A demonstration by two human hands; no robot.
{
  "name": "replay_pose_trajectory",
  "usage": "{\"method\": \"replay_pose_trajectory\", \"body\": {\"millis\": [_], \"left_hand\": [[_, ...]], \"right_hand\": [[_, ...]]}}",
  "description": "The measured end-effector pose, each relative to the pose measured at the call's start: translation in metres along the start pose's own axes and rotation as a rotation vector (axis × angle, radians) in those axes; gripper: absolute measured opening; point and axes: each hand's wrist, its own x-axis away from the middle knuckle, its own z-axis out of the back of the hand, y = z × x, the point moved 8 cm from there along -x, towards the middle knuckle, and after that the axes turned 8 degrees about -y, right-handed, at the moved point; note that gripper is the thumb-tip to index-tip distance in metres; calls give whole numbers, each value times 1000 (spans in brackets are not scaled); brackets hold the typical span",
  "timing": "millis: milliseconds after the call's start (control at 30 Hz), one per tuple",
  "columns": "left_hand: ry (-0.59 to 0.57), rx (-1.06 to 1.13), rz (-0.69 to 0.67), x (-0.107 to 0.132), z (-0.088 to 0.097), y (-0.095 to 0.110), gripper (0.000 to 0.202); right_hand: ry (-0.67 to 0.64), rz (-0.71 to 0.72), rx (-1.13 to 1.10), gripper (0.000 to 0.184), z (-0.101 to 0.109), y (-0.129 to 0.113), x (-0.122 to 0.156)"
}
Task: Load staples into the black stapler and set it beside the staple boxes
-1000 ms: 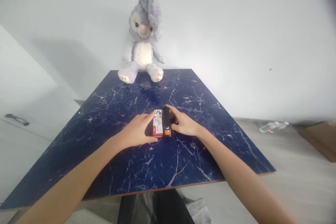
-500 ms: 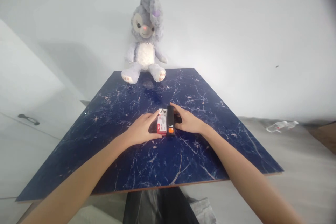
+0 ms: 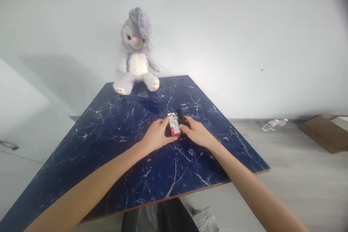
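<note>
A small red and white box point(image 3: 173, 126) and a black stapler point(image 3: 180, 117) with an orange end lie side by side near the middle of the dark blue marble tabletop point(image 3: 116, 152). My left hand point(image 3: 157, 136) curls around the box from the left, thumb at its near end and forefinger along its top. My right hand point(image 3: 198, 133) wraps the stapler from the right and covers most of it. Both hands rest on the tabletop.
A grey plush rabbit point(image 3: 136, 52) sits at the table's far edge against the white wall. On the floor to the right lie a plastic bottle point(image 3: 272, 124) and a flat piece of cardboard point(image 3: 323, 132). A dark bag point(image 3: 163, 217) sits under the near edge.
The view has swung, so everything sits differently in frame. My right hand has closed further over the stapler, hiding its orange end, and my left hand has tightened on the box.
</note>
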Motion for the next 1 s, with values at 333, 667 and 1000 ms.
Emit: {"method": "replay_pose_trajectory", "body": {"millis": [333, 667, 1000], "left_hand": [[17, 27, -63, -177, -37, 61, 84], [138, -154, -12, -97, -1, -8, 66], [222, -234, 161, 37, 66, -104, 53]], "right_hand": [[406, -199, 96, 49, 112, 103, -54], [864, -62, 56, 54, 129, 92, -8], [340, 513, 450, 40, -11, -38, -64]]}}
